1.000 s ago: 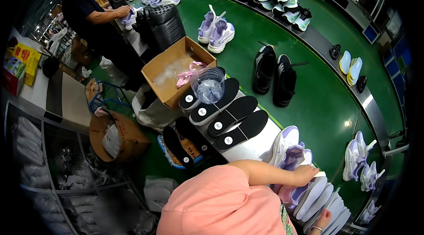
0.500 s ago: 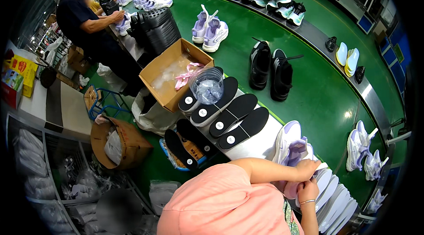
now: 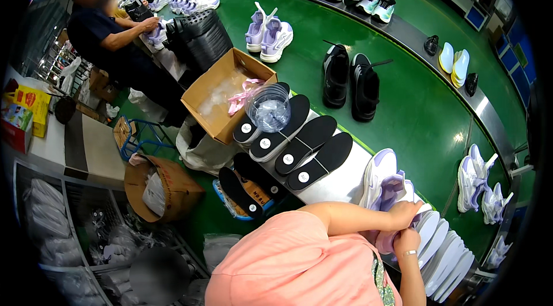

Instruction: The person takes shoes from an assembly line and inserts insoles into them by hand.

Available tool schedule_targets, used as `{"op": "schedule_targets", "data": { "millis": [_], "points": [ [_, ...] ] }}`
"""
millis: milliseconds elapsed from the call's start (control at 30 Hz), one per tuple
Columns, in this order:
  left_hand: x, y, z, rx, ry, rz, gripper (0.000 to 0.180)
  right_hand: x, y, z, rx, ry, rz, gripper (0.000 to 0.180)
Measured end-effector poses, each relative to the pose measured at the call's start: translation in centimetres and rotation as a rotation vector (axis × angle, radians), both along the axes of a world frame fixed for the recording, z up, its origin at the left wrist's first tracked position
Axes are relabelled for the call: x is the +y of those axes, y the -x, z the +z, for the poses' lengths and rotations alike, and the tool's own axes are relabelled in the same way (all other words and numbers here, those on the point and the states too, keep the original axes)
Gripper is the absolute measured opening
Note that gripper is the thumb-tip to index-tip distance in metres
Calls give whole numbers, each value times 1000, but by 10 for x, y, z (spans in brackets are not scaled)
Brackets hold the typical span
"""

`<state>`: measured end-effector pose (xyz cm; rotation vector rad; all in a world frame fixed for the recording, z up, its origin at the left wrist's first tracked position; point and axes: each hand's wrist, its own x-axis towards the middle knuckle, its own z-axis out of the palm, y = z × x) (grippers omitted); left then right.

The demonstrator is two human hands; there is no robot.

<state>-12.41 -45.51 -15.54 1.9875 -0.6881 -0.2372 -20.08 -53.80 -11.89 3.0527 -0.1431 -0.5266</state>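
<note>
My left hand is closed at a white and lavender sneaker, its fingers gripping near a white edge of the shoe. Just below it, my right hand is closed on the same sneaker, fingers bent and close to those of the left. My forearms and hands cover much of this shoe. Beyond my left hand, a second white and lavender sneaker lies on the white bench. A row of pale insoles leans together beside my right hand.
Black insoles with round white labels lie on the bench by a clear plastic tub and a cardboard box. Black shoes stand on the green belt. A co-worker handles a shoe at far left.
The view has shifted slightly. My right hand has moved a little up and right, while both hands stay at the sneaker. Shoes on the belt appear slightly higher in the picture.
</note>
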Motion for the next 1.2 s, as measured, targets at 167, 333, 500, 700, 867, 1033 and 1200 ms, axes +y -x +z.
{"op": "schedule_targets", "data": {
  "millis": [167, 333, 500, 700, 867, 1033, 1200],
  "points": [
    [-2, 6, -2, 46, 38, -18, 22, -18, -9, -35, 138, -164, -36, 12],
    [5, 3, 4, 70, 71, -47, 22, -19, -9, -39, 230, -207, -30, 20],
    [3, -1, 2, 112, -41, -118, 25, -20, -25, -46, 634, -196, 116, 24],
    [10, -14, 10, 94, -88, -91, 24, 4, -46, -22, 660, -53, 26, 29],
    [1, -14, 5, 27, -107, -114, 25, 6, -44, 12, 618, -91, -145, 29],
    [-2, -9, 4, 19, -102, -117, 22, -3, -36, 12, 633, -197, -40, 26],
    [2, -9, 2, 22, -102, -91, 21, -18, -23, 39, 670, -370, -9, 28]
  ]
}}
